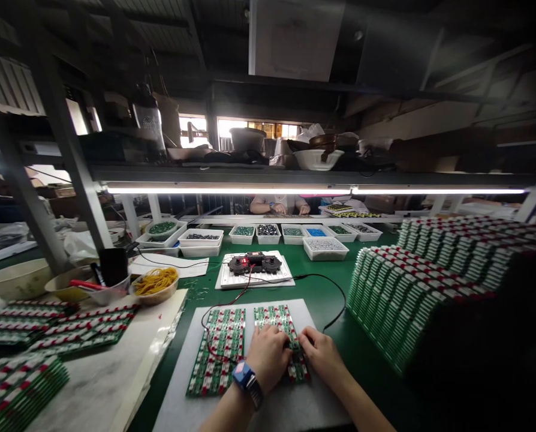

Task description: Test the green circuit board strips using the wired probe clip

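Observation:
Two green circuit board panels with rows of red and white parts lie side by side on a pale mat [173, 375]. My left hand [270, 354] rests over the right circuit board panel [272, 313], its fingers curled down and their tips hidden. A blue wrist strap and a dark band sit on that wrist. At the panel's right edge, my right hand [322, 357] is closed, thumb and forefinger pinched against the edge. The left circuit board panel [223, 336] lies beside my left hand, with a thin dark and red wire running across it.
Beyond the mat, a black device [254, 264] with a red display sits on a white tray. Small white bins [325, 249] of parts line the back. Tall board stacks [394, 300] stand right; more boards [88, 327] and a bowl of yellow bands [155, 285] are left. A co-worker's hands [279, 208] show behind.

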Tool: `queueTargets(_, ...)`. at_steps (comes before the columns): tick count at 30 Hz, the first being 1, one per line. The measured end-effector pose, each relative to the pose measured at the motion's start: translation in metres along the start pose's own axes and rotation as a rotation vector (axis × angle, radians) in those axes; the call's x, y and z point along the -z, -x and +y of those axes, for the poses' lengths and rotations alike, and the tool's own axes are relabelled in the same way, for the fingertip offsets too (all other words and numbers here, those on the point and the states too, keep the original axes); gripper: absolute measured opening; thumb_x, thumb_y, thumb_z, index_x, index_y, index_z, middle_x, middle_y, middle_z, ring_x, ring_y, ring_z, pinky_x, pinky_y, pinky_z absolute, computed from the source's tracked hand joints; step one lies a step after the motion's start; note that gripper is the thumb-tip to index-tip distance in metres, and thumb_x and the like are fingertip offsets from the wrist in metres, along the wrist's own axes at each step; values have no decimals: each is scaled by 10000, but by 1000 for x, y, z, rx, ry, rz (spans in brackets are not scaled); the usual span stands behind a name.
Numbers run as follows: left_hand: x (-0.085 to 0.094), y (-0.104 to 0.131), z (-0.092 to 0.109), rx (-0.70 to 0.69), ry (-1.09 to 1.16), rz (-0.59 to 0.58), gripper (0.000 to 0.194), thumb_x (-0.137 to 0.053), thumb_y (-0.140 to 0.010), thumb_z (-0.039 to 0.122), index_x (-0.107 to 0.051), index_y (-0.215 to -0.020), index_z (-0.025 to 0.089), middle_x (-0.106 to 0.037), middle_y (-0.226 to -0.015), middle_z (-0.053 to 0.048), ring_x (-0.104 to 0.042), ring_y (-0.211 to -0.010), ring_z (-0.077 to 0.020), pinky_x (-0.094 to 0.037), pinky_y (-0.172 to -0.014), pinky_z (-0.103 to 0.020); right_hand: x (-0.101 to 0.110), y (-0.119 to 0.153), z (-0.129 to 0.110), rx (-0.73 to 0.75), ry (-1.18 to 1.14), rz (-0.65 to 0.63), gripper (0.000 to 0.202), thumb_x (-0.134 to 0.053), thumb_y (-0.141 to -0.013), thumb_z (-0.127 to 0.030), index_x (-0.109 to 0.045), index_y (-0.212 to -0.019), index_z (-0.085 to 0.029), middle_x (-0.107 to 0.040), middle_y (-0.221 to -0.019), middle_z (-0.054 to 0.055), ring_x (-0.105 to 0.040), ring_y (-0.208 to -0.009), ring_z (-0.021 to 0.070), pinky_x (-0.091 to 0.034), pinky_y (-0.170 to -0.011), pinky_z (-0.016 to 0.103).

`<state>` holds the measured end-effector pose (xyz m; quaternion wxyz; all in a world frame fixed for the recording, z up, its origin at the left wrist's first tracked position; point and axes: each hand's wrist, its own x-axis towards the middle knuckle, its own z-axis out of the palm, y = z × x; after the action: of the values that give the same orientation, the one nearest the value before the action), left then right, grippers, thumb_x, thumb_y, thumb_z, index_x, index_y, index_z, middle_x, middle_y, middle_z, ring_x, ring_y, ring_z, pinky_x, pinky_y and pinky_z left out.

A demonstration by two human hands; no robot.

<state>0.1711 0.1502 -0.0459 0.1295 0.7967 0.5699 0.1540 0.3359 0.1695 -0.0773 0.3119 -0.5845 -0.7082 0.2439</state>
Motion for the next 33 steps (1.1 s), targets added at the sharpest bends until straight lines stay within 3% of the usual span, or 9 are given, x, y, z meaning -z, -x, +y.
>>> queueTargets(16,-1,1,5,-23,-62,39,152,-578,-843,254,-704,-917,212,-660,-947,-59,-520,-1021,-259,-377,-946,-392,-5,-3,6,-26,49,-9,303,-361,-817,-430,-507,-667,-210,-593,-636,28,-551,-639,198,-352,-608,276)
queueTargets(22,3,1,2,-59,-29,76,135,-625,-822,238,-713,-921,213,-669,-936,-45,-520,-990,-247,-391,-911,-366,9,2,-5,-4,-153,-70,262,-426,-785,-388,-582,-723,-186,-578,-638,10,-552,-599,170,-396,-585,250)
queueTargets(27,7,3,-1,-147,-6,28,128,-627,-825,274,-725,-908,264,-674,-889,-24,-522,-967,-237,-390,-893,-349,23,13,-12,-67,-261,-150,208,-476,-746,-336,-601,-708,-174,-512,-561,-27,-467,-462,123,-359,-446,210)
queueTargets(33,9,6,2,-158,-18,-31,135,-641,-803,288,-718,-911,264,-674,-883,-19,-526,-959,-235,-400,-860,-322,26,22,-15,-31,-203,-116,203,-498,-747,-293,-645,-684,-168,-566,-575,-17,-495,-554,132,-357,-532,213)
